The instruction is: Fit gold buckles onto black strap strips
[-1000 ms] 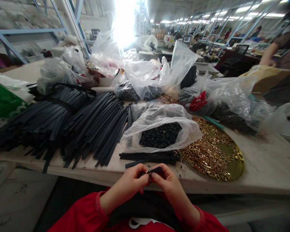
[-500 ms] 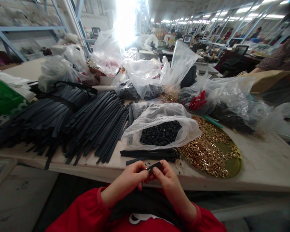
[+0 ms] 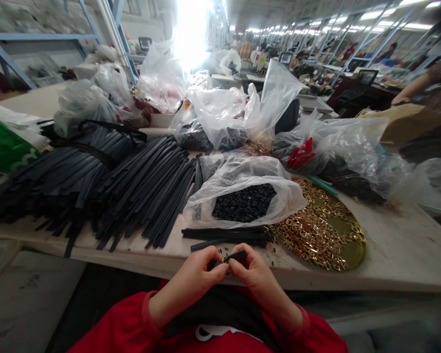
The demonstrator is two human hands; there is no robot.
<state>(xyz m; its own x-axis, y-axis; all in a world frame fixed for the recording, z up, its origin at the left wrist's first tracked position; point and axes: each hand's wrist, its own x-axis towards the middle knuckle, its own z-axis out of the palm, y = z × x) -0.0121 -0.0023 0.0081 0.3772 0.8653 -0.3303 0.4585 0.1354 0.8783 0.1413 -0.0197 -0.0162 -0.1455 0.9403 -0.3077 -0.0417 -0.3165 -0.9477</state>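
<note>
Both hands meet at the table's front edge over a short black strap. My right hand is closed, thumb and fingers pinching the strap. My left hand is closed in a pinch on its other side, with a dark piece of strap showing between the fingers. A tiny gold-coloured buckle glints between the fingertips; its exact fit on the strap is hidden. Just beyond lies a small stack of black straps. Behind that, an open clear plastic bag holds many small black loops.
A round golden tray with a heap of gold buckles is at right. Large bundles of black straps spread across the left. Filled plastic bags line the back, near a teal tool. A person's arm shows far right.
The strap has turned slightly between my fingers, and a dark piece now shows inside my left hand. Both hands stay close together. At far right, the other person's arm has shifted.
</note>
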